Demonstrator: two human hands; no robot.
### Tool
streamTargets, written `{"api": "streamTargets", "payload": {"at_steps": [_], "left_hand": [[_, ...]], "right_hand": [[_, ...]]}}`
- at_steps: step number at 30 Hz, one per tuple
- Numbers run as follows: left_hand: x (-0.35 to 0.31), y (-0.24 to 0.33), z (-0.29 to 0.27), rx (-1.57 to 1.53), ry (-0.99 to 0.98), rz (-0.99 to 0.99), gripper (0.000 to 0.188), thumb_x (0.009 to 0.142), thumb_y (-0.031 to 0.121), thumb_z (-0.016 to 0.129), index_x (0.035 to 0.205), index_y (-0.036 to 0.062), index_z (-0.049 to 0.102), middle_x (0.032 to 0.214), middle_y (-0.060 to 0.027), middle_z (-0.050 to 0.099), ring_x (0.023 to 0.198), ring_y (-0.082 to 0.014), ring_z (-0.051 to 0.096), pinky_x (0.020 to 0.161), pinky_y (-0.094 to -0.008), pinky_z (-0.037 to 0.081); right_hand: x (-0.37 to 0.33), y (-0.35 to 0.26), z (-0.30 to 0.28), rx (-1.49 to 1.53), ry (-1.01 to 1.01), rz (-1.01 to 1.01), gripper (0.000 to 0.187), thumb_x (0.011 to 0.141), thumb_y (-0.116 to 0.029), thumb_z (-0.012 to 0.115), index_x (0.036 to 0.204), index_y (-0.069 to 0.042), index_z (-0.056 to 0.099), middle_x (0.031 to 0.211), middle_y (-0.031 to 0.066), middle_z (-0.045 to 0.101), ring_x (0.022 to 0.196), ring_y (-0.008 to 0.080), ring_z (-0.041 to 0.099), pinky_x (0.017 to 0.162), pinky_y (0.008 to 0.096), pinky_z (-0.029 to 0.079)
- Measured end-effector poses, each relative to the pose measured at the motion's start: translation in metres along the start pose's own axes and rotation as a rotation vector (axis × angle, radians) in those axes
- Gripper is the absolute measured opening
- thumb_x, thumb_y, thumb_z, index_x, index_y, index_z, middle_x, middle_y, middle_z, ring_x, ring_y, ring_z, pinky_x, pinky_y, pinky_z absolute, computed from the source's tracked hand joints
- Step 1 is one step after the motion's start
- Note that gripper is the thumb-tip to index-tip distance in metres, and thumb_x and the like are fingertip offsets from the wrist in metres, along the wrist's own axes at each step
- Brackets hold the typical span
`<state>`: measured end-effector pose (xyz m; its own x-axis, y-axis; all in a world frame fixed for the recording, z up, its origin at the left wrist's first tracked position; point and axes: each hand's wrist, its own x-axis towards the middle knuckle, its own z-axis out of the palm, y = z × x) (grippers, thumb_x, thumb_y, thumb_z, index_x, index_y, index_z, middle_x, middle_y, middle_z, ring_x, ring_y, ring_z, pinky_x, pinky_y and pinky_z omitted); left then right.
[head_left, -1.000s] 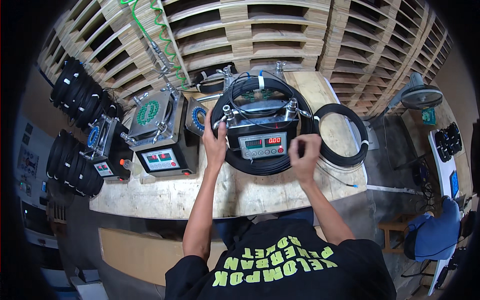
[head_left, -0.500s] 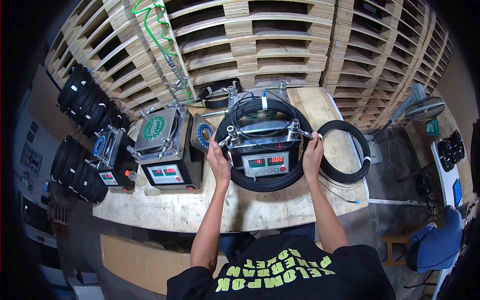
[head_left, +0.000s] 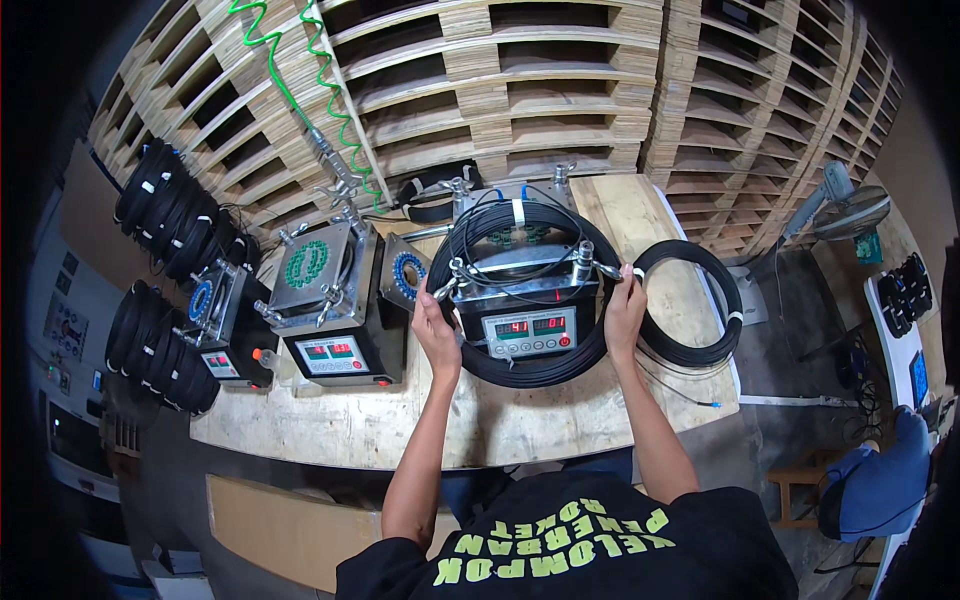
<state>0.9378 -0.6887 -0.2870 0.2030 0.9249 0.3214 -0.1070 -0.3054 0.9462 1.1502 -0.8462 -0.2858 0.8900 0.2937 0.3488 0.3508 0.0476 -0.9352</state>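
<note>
A large coil of black cable (head_left: 535, 377), with a white tie at its far side, surrounds the front of a black polishing-type machine (head_left: 545, 300) with a metal top and a lit red digital display. My left hand (head_left: 437, 335) is closed on the coil's left side. On the opposite side my right hand (head_left: 625, 318) grips it, thumb up, close to a metal clamp knob (head_left: 585, 258) of the machine. Loose cable loops cross over the machine's top plate. Fingers behind the coil are partly hidden.
Another black cable coil (head_left: 688, 350) lies to the right, its loose end with a blue tip near the table edge. Two similar machines, one large (head_left: 340, 310) and one small (head_left: 220, 325), stand left. Stacked coils (head_left: 165, 205) are beyond them. Pallets (head_left: 560, 80) rise behind; a person (head_left: 880, 480) sits far right.
The coil's far side and white tie have shifted slightly left. The machine's display reads differently. Both hands keep hold of the coil; the whole view has moved a little.
</note>
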Motion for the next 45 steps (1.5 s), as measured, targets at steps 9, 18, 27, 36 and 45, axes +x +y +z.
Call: {"api": "streamTargets", "payload": {"at_steps": [9, 18, 27, 36, 45], "left_hand": [[0.006, 0.043, -0.030, 0.460, 0.095, 0.352, 0.028, 0.097, 0.018, 0.064, 0.118, -0.0008, 0.062, 0.100, -0.0127, 0.056, 0.091, -0.0208, 0.054, 0.081, -0.0338, 0.045], [0.028, 0.057, -0.043, 0.573, -0.351, 0.577, 0.013, 0.091, 0.006, 0.070, 0.098, -0.0030, 0.064, 0.083, -0.0142, 0.063, 0.074, -0.0272, 0.061, 0.065, -0.0371, 0.048], [0.074, 0.053, -0.062, 0.338, -0.466, 0.279, 0.020, 0.092, 0.017, 0.071, 0.092, -0.0029, 0.067, 0.080, -0.0046, 0.057, 0.073, -0.0113, 0.053, 0.062, -0.0257, 0.041], [0.210, 0.004, 0.012, 0.116, -0.293, -0.316, 0.049, 0.098, 0.052, 0.060, 0.118, 0.0069, 0.059, 0.080, 0.0008, 0.060, 0.066, -0.0085, 0.050, 0.060, -0.0260, 0.041], [0.227, -0.053, 0.066, -0.349, -0.463, -0.491, 0.035, 0.100, 0.053, 0.057, 0.086, 0.0202, 0.060, 0.063, 0.0104, 0.047, 0.051, -0.0050, 0.033, 0.049, -0.0240, 0.024]], "right_hand": [[0.019, -0.021, -0.042, -0.201, -0.070, -0.303, 0.041, 0.091, -0.007, 0.066, 0.131, -0.005, 0.055, 0.095, 0.0065, 0.055, 0.081, 0.0172, 0.051, 0.075, 0.0310, 0.046], [0.024, -0.067, -0.040, -0.180, -0.447, -0.220, 0.016, 0.092, -0.009, 0.070, 0.094, 0.004, 0.062, 0.066, 0.0065, 0.056, 0.059, 0.0105, 0.047, 0.055, 0.0279, 0.040], [0.051, -0.067, -0.043, -0.059, -0.641, -0.096, 0.016, 0.093, -0.012, 0.070, 0.089, 0.003, 0.065, 0.068, 0.0005, 0.060, 0.063, 0.0057, 0.049, 0.056, 0.0258, 0.039], [0.207, -0.016, 0.063, -0.069, -0.680, 0.025, 0.034, 0.102, -0.036, 0.059, 0.113, -0.004, 0.062, 0.065, -0.0009, 0.057, 0.048, 0.0070, 0.048, 0.042, 0.0251, 0.035], [0.231, 0.027, 0.098, 0.303, -0.905, 0.316, 0.026, 0.105, -0.032, 0.055, 0.096, -0.008, 0.052, 0.066, -0.0037, 0.045, 0.048, 0.0042, 0.032, 0.043, 0.0203, 0.025]]}}
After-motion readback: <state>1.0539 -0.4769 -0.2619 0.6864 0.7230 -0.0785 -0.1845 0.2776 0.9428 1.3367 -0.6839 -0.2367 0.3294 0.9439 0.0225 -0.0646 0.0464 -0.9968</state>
